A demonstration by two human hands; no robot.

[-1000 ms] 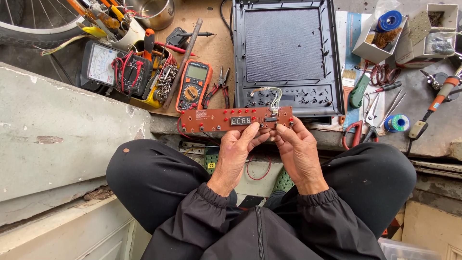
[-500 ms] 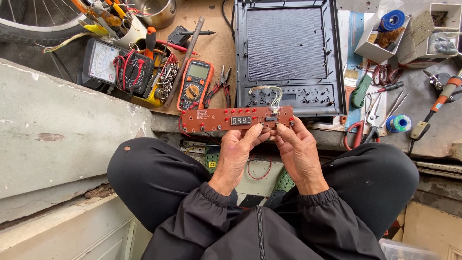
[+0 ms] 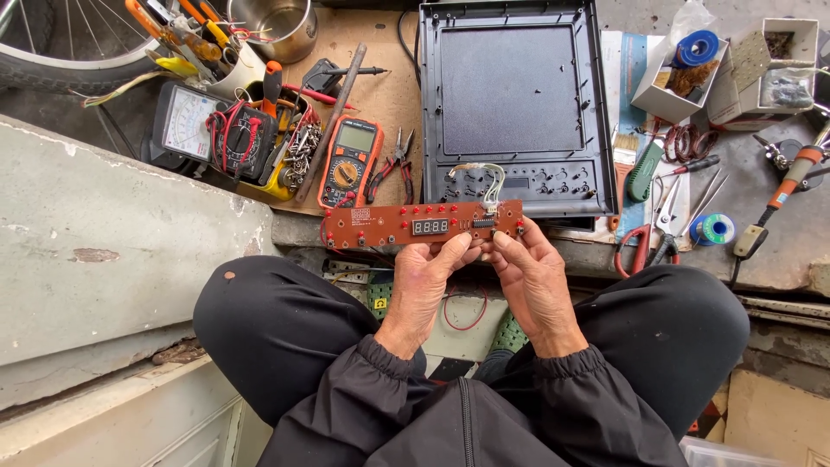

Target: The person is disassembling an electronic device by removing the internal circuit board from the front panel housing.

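Long brown circuit board (image 3: 406,227) between both hands

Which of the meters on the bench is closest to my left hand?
The orange digital multimeter, just above the circuit board's left end; the two black dial meters lie farther left.

A small dark display (image 3: 430,227) sits mid-board at 12 o'clock; the orange multimeter's grey screen (image 3: 357,137) lies at 11, two white cartons (image 3: 659,99), perhaps cardboard, at 1.

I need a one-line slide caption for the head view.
Both hands, left and right, hold a long red circuit board before a black appliance casing.
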